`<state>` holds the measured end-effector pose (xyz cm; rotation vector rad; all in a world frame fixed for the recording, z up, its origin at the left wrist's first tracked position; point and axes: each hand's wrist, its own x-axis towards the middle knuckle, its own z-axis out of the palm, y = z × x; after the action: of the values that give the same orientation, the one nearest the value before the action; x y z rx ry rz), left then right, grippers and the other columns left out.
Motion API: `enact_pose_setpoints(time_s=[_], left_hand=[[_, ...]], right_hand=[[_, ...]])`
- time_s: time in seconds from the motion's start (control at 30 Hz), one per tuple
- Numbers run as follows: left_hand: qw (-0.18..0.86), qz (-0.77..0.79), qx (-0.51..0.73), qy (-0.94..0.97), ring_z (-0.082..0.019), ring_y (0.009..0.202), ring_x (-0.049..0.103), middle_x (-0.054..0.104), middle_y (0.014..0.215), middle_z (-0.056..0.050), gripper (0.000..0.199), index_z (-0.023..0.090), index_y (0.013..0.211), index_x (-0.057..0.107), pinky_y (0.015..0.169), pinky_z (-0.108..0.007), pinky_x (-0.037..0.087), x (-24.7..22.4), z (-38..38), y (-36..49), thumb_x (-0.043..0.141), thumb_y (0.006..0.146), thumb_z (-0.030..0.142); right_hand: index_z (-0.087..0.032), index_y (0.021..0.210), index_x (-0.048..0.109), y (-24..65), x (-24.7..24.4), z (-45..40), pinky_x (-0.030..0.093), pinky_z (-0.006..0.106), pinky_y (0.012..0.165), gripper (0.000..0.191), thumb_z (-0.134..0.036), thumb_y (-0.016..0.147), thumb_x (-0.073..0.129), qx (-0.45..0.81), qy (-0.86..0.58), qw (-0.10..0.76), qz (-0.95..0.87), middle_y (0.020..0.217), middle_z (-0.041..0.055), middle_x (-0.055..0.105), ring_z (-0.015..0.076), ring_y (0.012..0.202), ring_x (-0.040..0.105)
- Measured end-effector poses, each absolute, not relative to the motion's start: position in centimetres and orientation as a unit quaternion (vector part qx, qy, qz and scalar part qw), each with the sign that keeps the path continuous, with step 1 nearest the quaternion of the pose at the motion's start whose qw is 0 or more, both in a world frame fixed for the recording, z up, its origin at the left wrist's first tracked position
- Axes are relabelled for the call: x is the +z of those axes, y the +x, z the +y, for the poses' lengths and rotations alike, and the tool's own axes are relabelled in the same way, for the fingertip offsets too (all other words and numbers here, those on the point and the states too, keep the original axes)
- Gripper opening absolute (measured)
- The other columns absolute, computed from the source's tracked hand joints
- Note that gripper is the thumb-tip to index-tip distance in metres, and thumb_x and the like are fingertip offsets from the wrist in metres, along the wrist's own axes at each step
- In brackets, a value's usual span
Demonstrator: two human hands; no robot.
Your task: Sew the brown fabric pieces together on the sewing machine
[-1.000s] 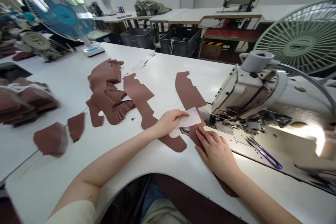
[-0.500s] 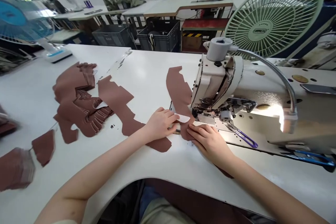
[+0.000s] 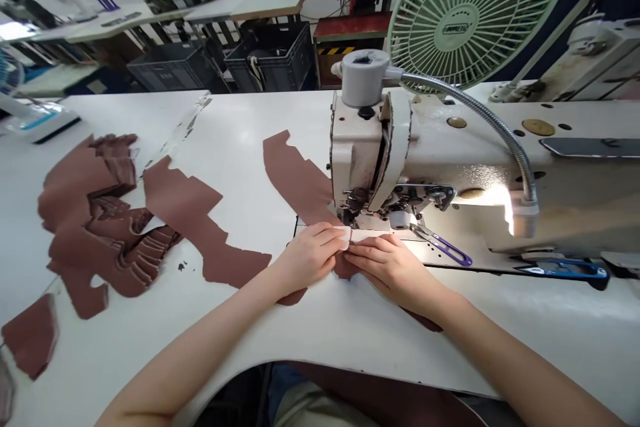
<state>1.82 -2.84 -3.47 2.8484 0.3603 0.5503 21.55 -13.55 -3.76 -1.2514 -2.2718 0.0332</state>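
A brown flat piece (image 3: 295, 177), apparently leather or leather-like, reaches from the table to the sewing machine's needle area (image 3: 349, 217). My left hand (image 3: 311, 255) is closed, its fingertips on a small white strip (image 3: 345, 238) over the brown piece, just in front of the presser foot. My right hand (image 3: 395, 265) lies palm down beside it, fingers stretched flat on the work with the tips nearly meeting the left ones. Brown material (image 3: 423, 319) shows from under the right wrist. Another brown piece (image 3: 183, 197) runs beneath my left forearm.
A pile of brown cut pieces (image 3: 117, 240) lies on the left of the white table (image 3: 235, 140). Purple-handled snips (image 3: 447, 248) rest on the machine bed, blue-handled snips (image 3: 565, 269) farther right. A green fan (image 3: 457, 27) stands behind the machine; a lit lamp (image 3: 523, 213) hangs over the bed.
The view has turned right. My left hand has moved closer to the right hand, bringing the white strip with it. The brown piece's far end has swung left; the right hand stays on the work.
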Motion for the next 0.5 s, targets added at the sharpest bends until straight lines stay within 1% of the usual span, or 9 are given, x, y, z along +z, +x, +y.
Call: enact_pose_setpoints(time_s=[0.17,0.3,0.4,0.5], left_hand=[[0.105,0.11,0.191,0.97,-0.02,0.111,0.057,0.066,0.116,-0.006,0.027,0.017,0.103,0.06,0.089,-0.035,0.05,-3.45,-2.87,1.65,0.041,0.086,0.007],[0.093,0.1,0.191,0.972,-0.02,0.118,0.055,0.066,0.117,-0.005,0.027,0.017,0.105,0.059,0.093,-0.036,0.049,-3.47,-2.74,1.72,0.041,0.087,0.008],[0.083,0.097,0.186,0.974,-0.021,0.12,0.054,0.066,0.117,-0.005,0.027,0.017,0.103,0.06,0.095,-0.036,0.048,-3.61,-2.65,1.7,0.04,0.087,0.008],[0.066,0.095,0.176,0.978,-0.021,0.12,0.054,0.065,0.119,-0.006,0.029,0.016,0.106,0.06,0.095,-0.037,0.048,-3.89,-2.6,1.73,0.04,0.087,0.008]], right_hand=[[-0.015,0.112,0.064,21.52,-3.62,-13.54,0.048,0.036,0.083,0.026,-0.014,0.097,0.043,0.019,-0.464,0.286,-0.838,0.113,0.0062,0.069,0.0188,0.101,0.06],[-0.015,0.111,0.064,21.36,-3.53,-13.57,0.048,0.035,0.082,0.026,-0.015,0.098,0.041,0.033,-0.465,0.29,-0.836,0.111,0.006,0.069,0.0182,0.1,0.059],[-0.014,0.109,0.064,21.24,-3.51,-13.56,0.048,0.035,0.081,0.026,-0.015,0.098,0.041,0.032,-0.47,0.288,-0.834,0.11,0.0066,0.069,0.0184,0.098,0.06],[-0.015,0.11,0.064,21.29,-3.56,-13.52,0.049,0.034,0.081,0.026,-0.014,0.097,0.041,0.032,-0.473,0.28,-0.835,0.109,0.0073,0.068,0.0185,0.098,0.06]])
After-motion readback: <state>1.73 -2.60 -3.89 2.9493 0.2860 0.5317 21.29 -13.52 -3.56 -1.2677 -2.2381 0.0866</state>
